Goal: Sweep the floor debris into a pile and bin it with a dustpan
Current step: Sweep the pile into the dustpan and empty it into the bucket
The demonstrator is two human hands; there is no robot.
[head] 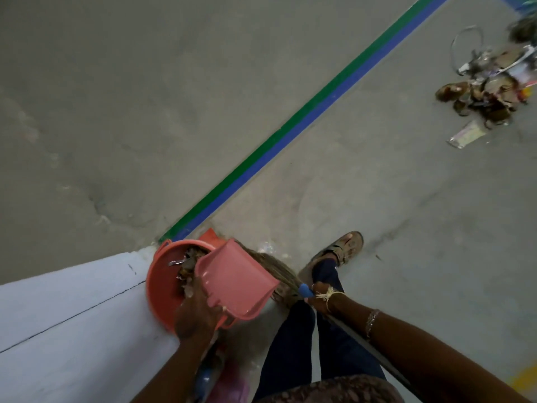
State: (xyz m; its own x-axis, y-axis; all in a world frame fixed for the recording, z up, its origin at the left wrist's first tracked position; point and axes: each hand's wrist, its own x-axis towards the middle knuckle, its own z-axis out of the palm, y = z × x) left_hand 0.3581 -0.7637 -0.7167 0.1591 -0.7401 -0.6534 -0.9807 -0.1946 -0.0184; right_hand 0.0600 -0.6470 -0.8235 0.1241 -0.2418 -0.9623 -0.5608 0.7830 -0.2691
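The grey concrete floor [145,97] fills most of the view, crossed by a green and blue painted stripe [305,117] that runs diagonally down to the orange bucket [158,286]. Beside the bucket, on its left, a pale wall [64,321] slopes down to the lower corner. The bucket stands on the floor against that wall, with brown leaves and scraps visible inside it. Well apart from the bucket, toward the upper right corner, a debris pile [494,85] of brown leaves, wrappers and a loop of wire lies on the floor, with a flat wrapper [467,134] just below it. Over the bucket's right rim a pink dustpan [235,279] is tilted, its mouth turned toward the bucket's inside. The left hand [197,312] is closed around the dustpan's lower edge by the handle (its fingers wrap the near side). Just right of the bucket, behind the dustpan, the straw head of a broom [273,266] points down toward the floor, and the right hand [322,295] is clamped on the broom's handle near a blue collar, a string tie at the wrist. Right of the bucket a sandalled foot [343,248] rests on the floor.
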